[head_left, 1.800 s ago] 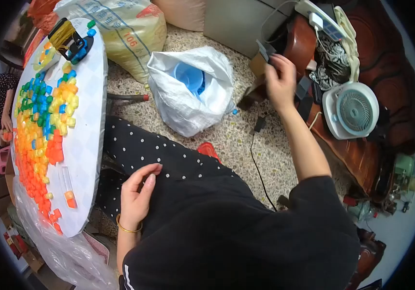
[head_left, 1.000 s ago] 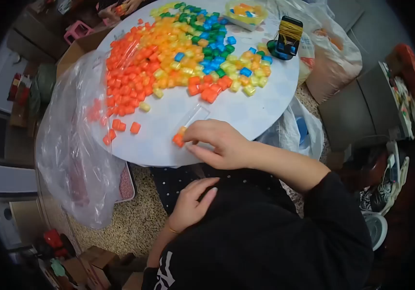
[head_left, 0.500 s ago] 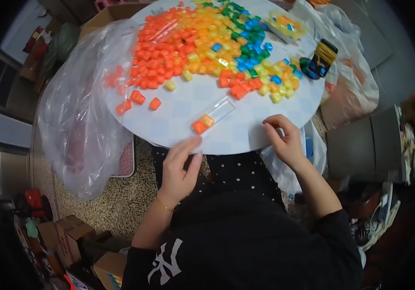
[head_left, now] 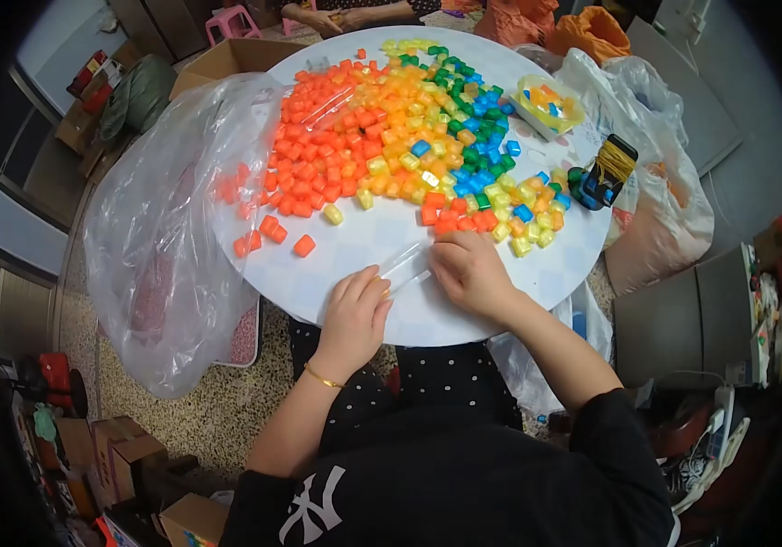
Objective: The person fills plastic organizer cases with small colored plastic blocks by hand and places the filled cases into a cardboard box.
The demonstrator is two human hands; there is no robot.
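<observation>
A narrow clear plastic tray (head_left: 406, 263) lies slanted on the round white table (head_left: 318, 260). My left hand (head_left: 353, 314) is closed around its near end, covering most of the small cubes inside. At the far end, my right hand (head_left: 473, 276) is bent with its fingertips pinched together, beside a cluster of red cubes (head_left: 450, 220); what lies between those fingertips is hidden. Yellow cubes (head_left: 520, 245) sit just right of that cluster. Behind spreads a big heap of small glossy cubes: red (head_left: 309, 173), orange (head_left: 397, 137), green and blue (head_left: 478, 183).
A large clear plastic bag (head_left: 172, 219) drapes over the left edge. At the right stand a yellow-lined container (head_left: 548, 108) and a black holder with yellow strands (head_left: 612, 169). Another clear tray (head_left: 327, 108) rests on the red cubes. Across the table are another person's hands (head_left: 332, 20).
My right hand has moved left and forward to the red cubes at the tray's far end. My left hand has closed over the near end. The view has tilted up, revealing another person.
</observation>
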